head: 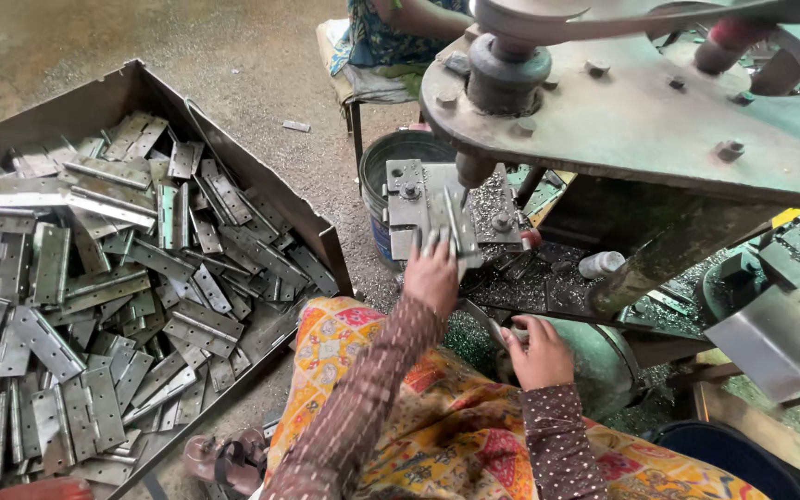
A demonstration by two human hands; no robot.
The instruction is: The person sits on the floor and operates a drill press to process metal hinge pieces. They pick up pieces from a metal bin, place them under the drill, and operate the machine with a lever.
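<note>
We see the left hand (432,275) pressing 1 metal hinge (456,225) onto the press block (418,199), under the punch. The right hand (539,350) seems curled around a lever near the machine. The tray (261,190) at left holds a full heap of hinges (94,278), so most work looks undone.

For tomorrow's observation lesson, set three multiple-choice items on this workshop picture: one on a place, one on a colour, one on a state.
1. Where does the box of metal hinges lie?
A. to the person's left
B. on the machine
C. behind the bucket

2. What colour is the bucket under the press?
A. red
B. green with a blue band
C. white

3. What is the left hand doing?
A. resting on the lap
B. reaching into the box
C. holding a hinge at the press bed

Answers: 1 A, the box fills the picture's left; 2 B, as its rim and wall show; 3 C, the fingers are at the hinge.
</note>
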